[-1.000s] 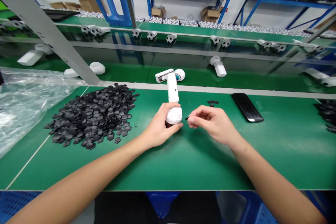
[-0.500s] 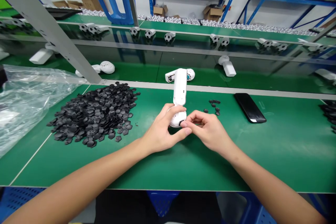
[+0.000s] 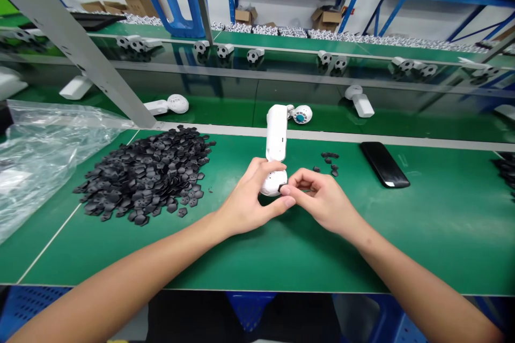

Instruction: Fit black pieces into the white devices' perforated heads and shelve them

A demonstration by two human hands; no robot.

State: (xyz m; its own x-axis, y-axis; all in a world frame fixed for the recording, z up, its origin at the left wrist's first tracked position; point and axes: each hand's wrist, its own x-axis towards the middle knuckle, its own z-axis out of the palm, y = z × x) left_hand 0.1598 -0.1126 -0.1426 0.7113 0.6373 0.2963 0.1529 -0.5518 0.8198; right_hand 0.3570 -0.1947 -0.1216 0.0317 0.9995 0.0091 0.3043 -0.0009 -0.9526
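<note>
Here, the left hand [image 3: 248, 202] curls its fingers around a white round-headed plastic housing [image 3: 277, 136], handle [image 3: 277, 124] toward twelve o'clock; at the head's [image 3: 272, 184] four-o'clock edge, the right hand [image 3: 324, 195] pinches a black piece [image 3: 281, 188] (mostly hidden). Black pentagons [image 3: 148, 177] lie heaped at nine o'clock.

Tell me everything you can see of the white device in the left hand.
The white device looks like smooth plastic: a long handle with a small dark slot, joined to a rounded head. The handle points away from the person, above or on the green bench. The left hand grips the head, partly hiding it; the right hand holds a small black piece at its right edge.
</note>
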